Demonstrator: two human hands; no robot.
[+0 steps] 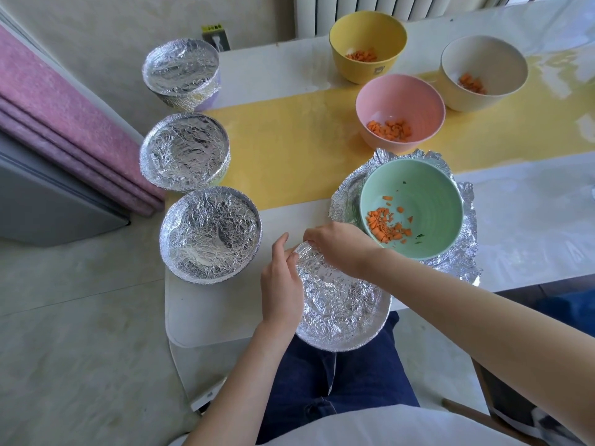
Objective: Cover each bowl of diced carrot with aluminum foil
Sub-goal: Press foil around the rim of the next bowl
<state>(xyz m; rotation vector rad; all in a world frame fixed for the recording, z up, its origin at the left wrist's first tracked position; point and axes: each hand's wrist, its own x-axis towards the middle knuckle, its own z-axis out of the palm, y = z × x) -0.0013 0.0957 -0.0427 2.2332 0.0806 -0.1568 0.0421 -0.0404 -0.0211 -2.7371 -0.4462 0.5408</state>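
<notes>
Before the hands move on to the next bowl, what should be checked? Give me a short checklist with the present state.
1. Left hand on the foil of the near bowl: ok.
2. Right hand on the same foil: ok.
3. Foil sealed all around: cannot tell, far rim hidden.
4. Green bowl covered: not ok, foil sheet lies underneath.
5. Pink bowl covered: not ok.

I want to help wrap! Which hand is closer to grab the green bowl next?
Probably the right hand: it is beside the green bowl, while the left hand is on the far side of the foil-covered bowl.
</notes>
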